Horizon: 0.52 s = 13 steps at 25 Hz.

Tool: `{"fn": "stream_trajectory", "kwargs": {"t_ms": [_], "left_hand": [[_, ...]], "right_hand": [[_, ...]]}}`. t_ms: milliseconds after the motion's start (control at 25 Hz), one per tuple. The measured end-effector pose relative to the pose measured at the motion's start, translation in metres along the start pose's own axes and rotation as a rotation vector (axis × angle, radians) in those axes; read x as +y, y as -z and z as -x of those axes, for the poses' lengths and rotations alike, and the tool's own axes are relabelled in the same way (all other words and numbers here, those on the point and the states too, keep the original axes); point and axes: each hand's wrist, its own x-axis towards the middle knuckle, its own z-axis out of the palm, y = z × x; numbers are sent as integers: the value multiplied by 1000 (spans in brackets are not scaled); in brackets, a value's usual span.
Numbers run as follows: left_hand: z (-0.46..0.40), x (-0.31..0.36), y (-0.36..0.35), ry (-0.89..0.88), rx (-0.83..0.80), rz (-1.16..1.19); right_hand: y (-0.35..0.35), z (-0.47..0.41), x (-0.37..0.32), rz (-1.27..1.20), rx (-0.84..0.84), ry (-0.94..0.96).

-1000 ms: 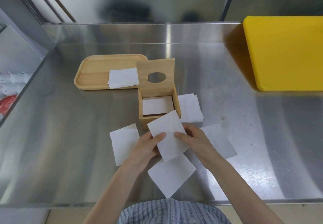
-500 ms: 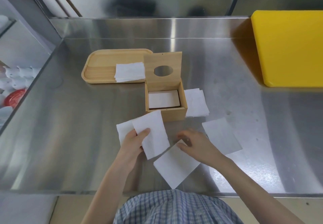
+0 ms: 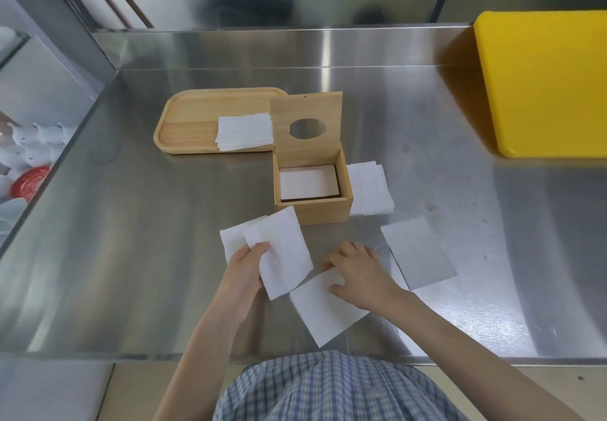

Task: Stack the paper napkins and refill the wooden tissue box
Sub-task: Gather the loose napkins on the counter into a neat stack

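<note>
The right hand [image 3: 359, 273] lies flat, its fingers [image 3: 341, 254] spread wide and pressing on the far corner of a loose napkin [image 3: 323, 309] that sits on the steel surface [image 3: 131, 256] nearest the person. Nothing is pinched yet: thumb and fingertips rest on the sheet, not under it. That napkin lies turned diamond-wise, its free corner pointing toward six o'clock, so most of the sheet lies at about seven o'clock from the right fingers, toward the body.

The left hand [image 3: 244, 268] is closed on a held napkin [image 3: 282, 253], thumb on top, the sheet lifted and tilted toward one o'clock. Under it, at about eleven o'clock from the left hand, another flat napkin [image 3: 231, 240] peeks out on the surface.

The move to come looks like gathering the near sheet onto the held one. The right hand is plainly the nearer, already touching it; the held sheet's lower edge lies just beside the loose sheet's left corner, so the join is a short slide toward nine o'clock.

Farther out, at twelve o'clock from the hands, stands the wooden tissue box [image 3: 313, 212], lid up, with napkins partway down inside. A small stack [image 3: 369, 189] touches its right wall, a single sheet [image 3: 417, 253] lies at two o'clock from the right hand, and a stack rests on the wooden tray [image 3: 190, 125] at eleven o'clock.
</note>
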Motion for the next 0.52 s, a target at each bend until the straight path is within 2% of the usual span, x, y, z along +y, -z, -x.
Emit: {"fn": "stream_trajectory", "kwargs": {"t_ms": [360,520], "left_hand": [[0,-2,4,14,30,-29],[2,0,6,3,46,-37]], "right_hand": [[1,1,-1,-159,-34,-106],[0,0,2,-140,-64,-114]]}}
